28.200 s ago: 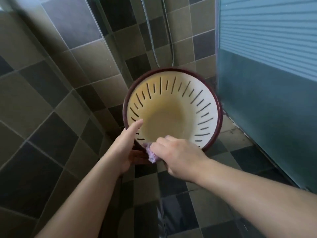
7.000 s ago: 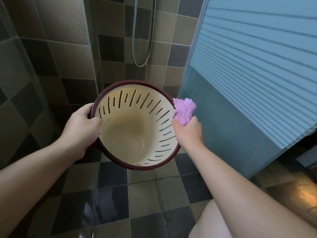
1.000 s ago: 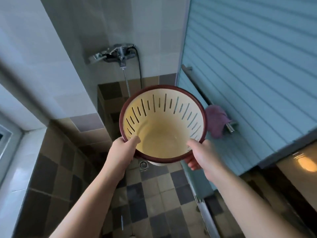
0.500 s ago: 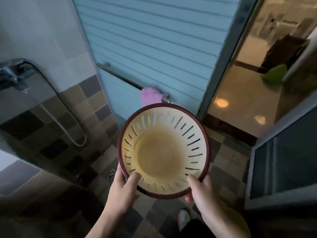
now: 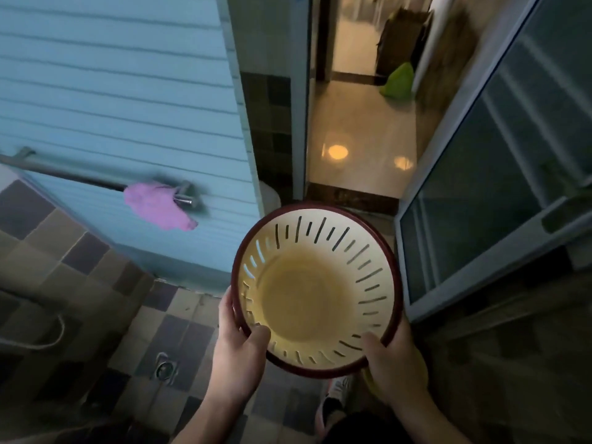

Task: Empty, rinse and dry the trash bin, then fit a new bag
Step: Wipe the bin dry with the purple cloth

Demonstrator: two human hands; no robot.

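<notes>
While both thumbs hook inside its rim, the trash bin (image 5: 315, 291) is gripped by left hand (image 5: 238, 358) at 7 o'clock, right hand (image 5: 394, 363) at 5 o'clock.

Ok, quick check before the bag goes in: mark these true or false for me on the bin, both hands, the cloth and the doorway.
1. Both hands grip the bin rim: left hand, right hand. True.
2. A bag already lines the bin. False: it is bare inside.
3. The purple cloth lies in the bin. False: it hangs on the door rail.
4. A green bag sits beyond the doorway. True.
</notes>
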